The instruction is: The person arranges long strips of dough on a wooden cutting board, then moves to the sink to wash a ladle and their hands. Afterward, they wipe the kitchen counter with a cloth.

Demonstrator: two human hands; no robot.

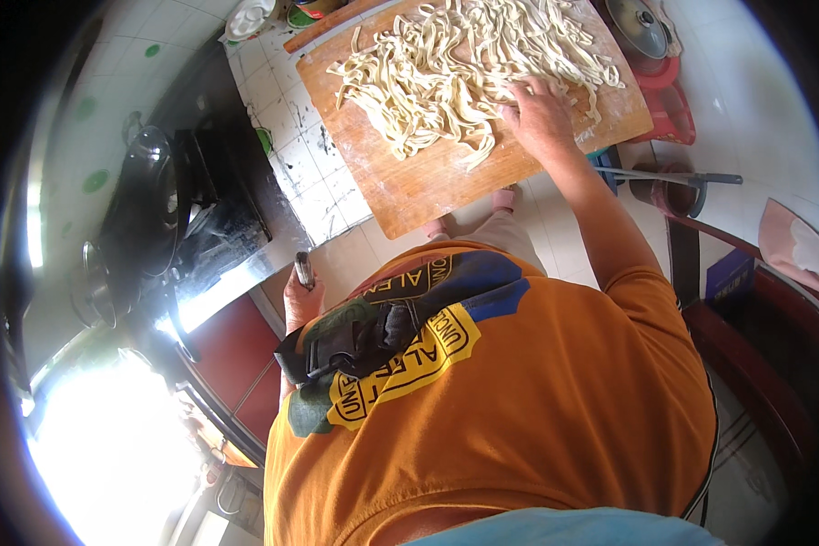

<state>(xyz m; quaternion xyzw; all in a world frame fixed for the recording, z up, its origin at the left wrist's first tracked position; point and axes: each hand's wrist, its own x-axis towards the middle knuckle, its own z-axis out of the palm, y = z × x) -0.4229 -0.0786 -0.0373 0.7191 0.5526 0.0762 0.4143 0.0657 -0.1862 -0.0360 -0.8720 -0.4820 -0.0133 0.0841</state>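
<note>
A large pile of flat, fresh-cut noodles [423,82] is spread over a wooden board [423,184] dusted with flour. My right hand [539,119] reaches over the board, its fingers at the near right part of the pile. Whether those fingers grip any strands cannot be made out. Low at my left side, apart from the board, my left hand [304,300] is closed around a narrow, grey, metal-looking object [304,270]. Only its upper end shows, so its kind is unclear.
The board rests partly on a white tiled counter [334,194] and overhangs the floor. Left of it are a dark stove [225,239] and a wok [147,198]. A lidded pot [638,31], a red plastic basket [676,116] and a long-handled utensil [720,178] are at right.
</note>
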